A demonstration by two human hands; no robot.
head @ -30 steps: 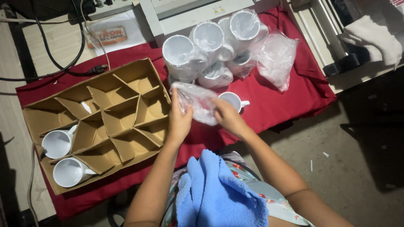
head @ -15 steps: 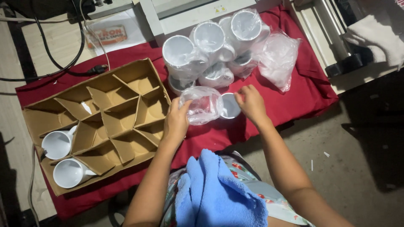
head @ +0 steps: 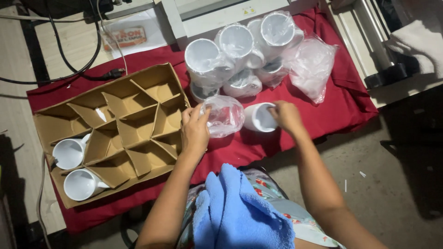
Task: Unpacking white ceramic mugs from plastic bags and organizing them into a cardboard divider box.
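My left hand (head: 194, 130) grips a clear plastic bag (head: 224, 115) on the red cloth (head: 350, 103). My right hand (head: 287, 116) holds a white mug (head: 259, 117) lying on its side, pulled mostly out of the bag's mouth. To the left lies a cardboard box with dividers (head: 121, 129). Two white mugs (head: 69, 153) (head: 82, 184) lie in its left cells.
Several bagged white mugs (head: 235, 46) are piled behind my hands, with a loose plastic bag (head: 311, 67) to the right. A blue towel (head: 240, 212) lies on my lap. Black cables (head: 69, 69) run at the back left. A white machine (head: 221, 11) stands at the top.
My right hand has moved right, drawing the mug out of the bag, while my left hand keeps hold of the bag.
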